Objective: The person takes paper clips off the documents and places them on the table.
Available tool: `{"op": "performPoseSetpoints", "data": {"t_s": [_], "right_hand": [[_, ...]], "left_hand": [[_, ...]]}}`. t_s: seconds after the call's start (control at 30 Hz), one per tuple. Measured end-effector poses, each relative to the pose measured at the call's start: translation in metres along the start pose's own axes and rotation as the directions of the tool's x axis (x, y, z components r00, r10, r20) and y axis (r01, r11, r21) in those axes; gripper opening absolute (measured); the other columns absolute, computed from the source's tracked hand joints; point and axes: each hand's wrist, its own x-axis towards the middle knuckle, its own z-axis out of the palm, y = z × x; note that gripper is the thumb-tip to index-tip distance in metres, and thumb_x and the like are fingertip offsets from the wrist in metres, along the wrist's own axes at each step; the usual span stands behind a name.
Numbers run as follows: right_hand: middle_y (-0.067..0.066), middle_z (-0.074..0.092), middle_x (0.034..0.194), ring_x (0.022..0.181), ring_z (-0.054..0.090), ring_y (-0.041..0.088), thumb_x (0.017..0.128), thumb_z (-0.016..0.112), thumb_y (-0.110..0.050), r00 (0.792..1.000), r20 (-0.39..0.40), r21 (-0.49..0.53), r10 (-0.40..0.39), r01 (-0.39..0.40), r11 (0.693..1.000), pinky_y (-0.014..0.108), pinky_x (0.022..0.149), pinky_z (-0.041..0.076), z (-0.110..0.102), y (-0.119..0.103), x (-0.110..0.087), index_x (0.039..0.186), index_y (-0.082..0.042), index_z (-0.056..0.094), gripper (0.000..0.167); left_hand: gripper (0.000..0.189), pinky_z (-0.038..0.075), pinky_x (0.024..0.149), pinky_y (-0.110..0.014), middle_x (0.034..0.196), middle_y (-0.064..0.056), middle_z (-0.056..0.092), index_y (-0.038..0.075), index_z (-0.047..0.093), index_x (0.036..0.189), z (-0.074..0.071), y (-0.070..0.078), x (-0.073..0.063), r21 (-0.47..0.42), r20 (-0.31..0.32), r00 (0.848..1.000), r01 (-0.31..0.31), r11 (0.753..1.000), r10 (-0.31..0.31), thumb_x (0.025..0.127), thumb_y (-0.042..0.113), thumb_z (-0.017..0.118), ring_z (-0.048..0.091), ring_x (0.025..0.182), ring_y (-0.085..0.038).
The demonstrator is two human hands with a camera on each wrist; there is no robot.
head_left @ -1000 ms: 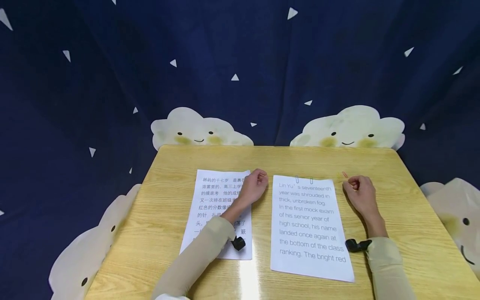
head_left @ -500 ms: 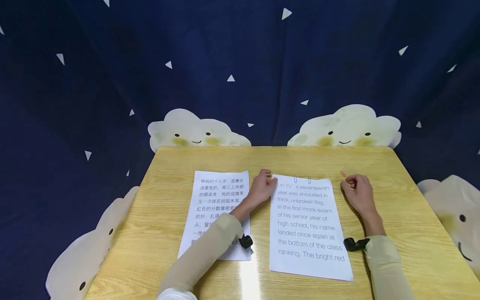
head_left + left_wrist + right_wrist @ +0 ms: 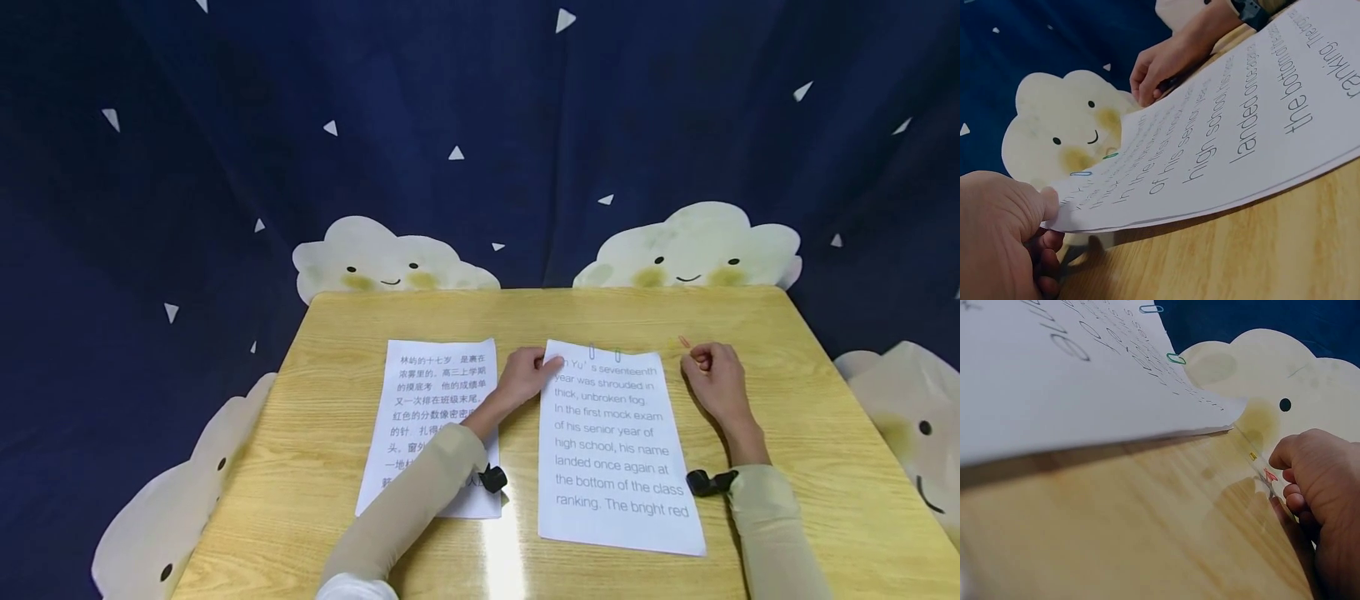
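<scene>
My left hand (image 3: pixel 529 375) pinches the upper left corner of several sheets of paper (image 3: pixel 611 467) printed in English, thumb on top and fingers beneath. In the left wrist view, that corner is raised off the table and the sheets bend. A blue paper clip (image 3: pixel 1080 174) and a green paper clip (image 3: pixel 1110 155) sit on their top edge. Right of the sheets, my right hand (image 3: pixel 717 382) rests on the table with loosely curled fingers; nothing shows between them. Close to its fingertips lie a red paper clip (image 3: pixel 1270 475) and a yellow paper clip (image 3: pixel 1252 455).
Paper with Chinese print (image 3: pixel 420 417) lies on the left, partly under my left forearm. The wooden table (image 3: pixel 285 467) ends at a dark blue curtain (image 3: pixel 420 75) with white cloud cutouts (image 3: pixel 390 250) along the edges.
My left hand has moved right, from over the Chinese paper to the English sheets. It has taken their upper left corner and raised it slightly. My right hand has stayed in place.
</scene>
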Motion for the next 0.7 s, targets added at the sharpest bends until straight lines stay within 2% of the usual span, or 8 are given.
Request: {"op": "performPoseSetpoints", "data": {"t_s": [0.1,0.2,0.33,0.5,0.7], "right_hand": [[0.023,0.055,0.104,0.090,0.047,0.028,0.101,0.062,-0.015,1.000,0.003,0.001,0.004,-0.004,1.000,0.034,0.078,0.033,-0.0004,-0.0004,0.0002,0.113,0.010,0.062,0.027],[0.023,0.055,0.105,0.091,0.048,0.029,0.102,0.061,-0.015,1.000,0.009,0.000,0.012,-0.012,1.000,0.035,0.077,0.034,-0.0007,-0.0003,0.0002,0.114,0.010,0.061,0.028],[0.024,0.055,0.107,0.091,0.048,0.030,0.103,0.060,-0.017,1.000,0.023,-0.007,0.015,-0.015,1.000,0.036,0.077,0.034,-0.0001,-0.0011,0.0003,0.115,0.010,0.060,0.029],[0.024,0.055,0.108,0.091,0.047,0.030,0.103,0.060,-0.017,1.000,0.026,-0.010,0.017,-0.017,1.000,0.036,0.077,0.034,-0.0008,-0.0017,0.0002,0.115,0.010,0.060,0.029],[0.024,0.055,0.108,0.091,0.047,0.029,0.103,0.060,-0.017,0.999,0.031,-0.013,0.022,-0.021,1.000,0.036,0.076,0.034,-0.0010,-0.0018,0.0001,0.116,0.009,0.060,0.030]], "left_hand": [[0.043,0.028,0.052,-0.022,0.056,0.004,0.037,0.011,0.053,0.068,0.0001,0.0004,0.0008,-0.012,0.008,1.000,-0.009,1.000,0.009,0.106,0.030,0.065,0.033,0.051,-0.009],[0.036,0.032,0.055,-0.021,0.059,0.004,0.048,0.009,0.066,0.075,-0.0003,0.0017,0.0002,-0.027,0.014,1.000,-0.019,0.999,0.020,0.106,0.028,0.064,0.040,0.054,-0.008],[0.028,0.036,0.056,-0.021,0.066,-0.003,0.061,0.004,0.074,0.087,-0.0024,0.0019,-0.0020,-0.059,0.022,0.999,-0.032,0.998,0.033,0.106,0.023,0.065,0.046,0.057,-0.009],[0.022,0.038,0.054,-0.020,0.075,-0.008,0.070,0.000,0.076,0.105,-0.0042,0.0003,-0.0035,-0.096,0.065,0.997,-0.040,0.995,0.047,0.107,0.016,0.061,0.049,0.055,-0.008],[0.023,0.042,0.056,-0.020,0.082,-0.008,0.075,0.001,0.075,0.114,-0.0067,-0.0025,-0.0054,-0.133,0.100,0.993,-0.051,0.990,0.065,0.109,0.016,0.058,0.056,0.060,-0.008]]}}
